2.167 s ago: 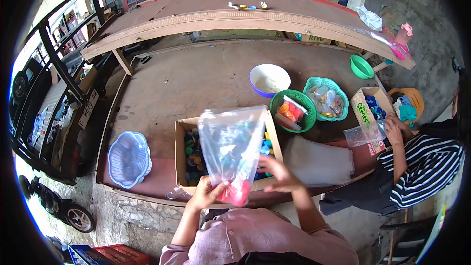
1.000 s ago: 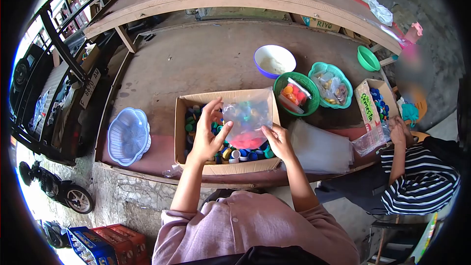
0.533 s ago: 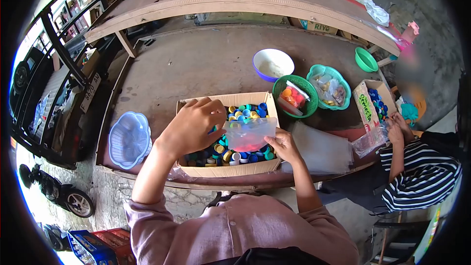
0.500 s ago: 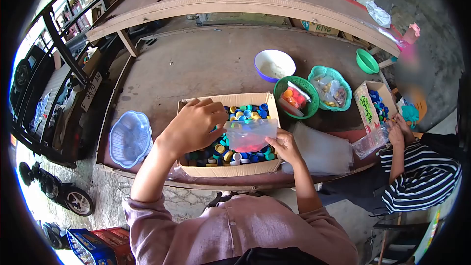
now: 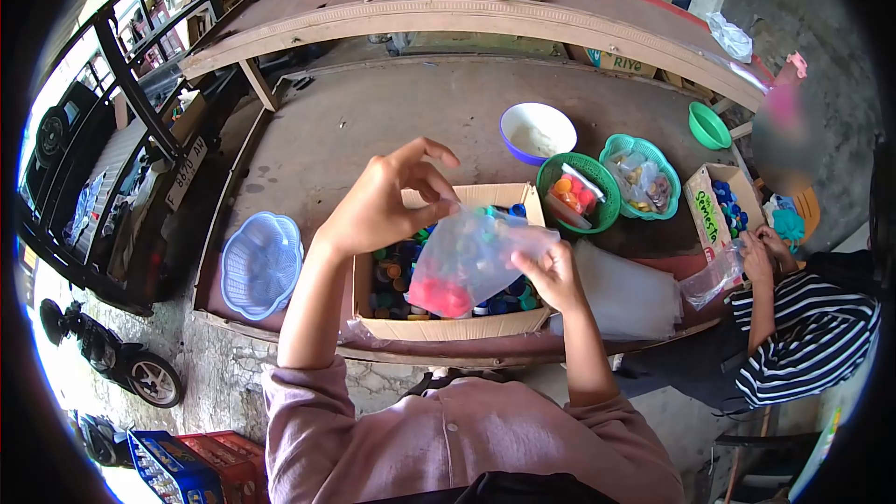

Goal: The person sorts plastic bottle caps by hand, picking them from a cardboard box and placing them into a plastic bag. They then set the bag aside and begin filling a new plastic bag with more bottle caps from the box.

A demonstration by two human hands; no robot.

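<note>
A clear plastic bag (image 5: 476, 257) with red caps in its lower left corner hangs between my hands, above a cardboard box (image 5: 457, 329) of mixed bottle caps. My left hand (image 5: 387, 196) pinches the bag's upper left edge between thumb and finger, the other fingers curled above. The bag's right edge is held by my right hand (image 5: 551, 275), thumb against fingers. Flat clear bags (image 5: 625, 294) lie stacked to the right of the box. Behind them stands a green basket (image 5: 605, 189) holding a bag of orange and red caps.
A blue-violet basket (image 5: 260, 266) stands at the left. Behind the box are a white-and-purple bowl (image 5: 538, 131), a teal basket (image 5: 667, 177) and a small green bowl (image 5: 709, 126). At the right, a person in striped clothing (image 5: 807, 336) handles a plastic bag beside a cap box (image 5: 705, 215).
My left hand has come to the bag's upper edge and now pinches it. The bag is spread and tilted, its red caps lower left. The whole view has shifted slightly.
</note>
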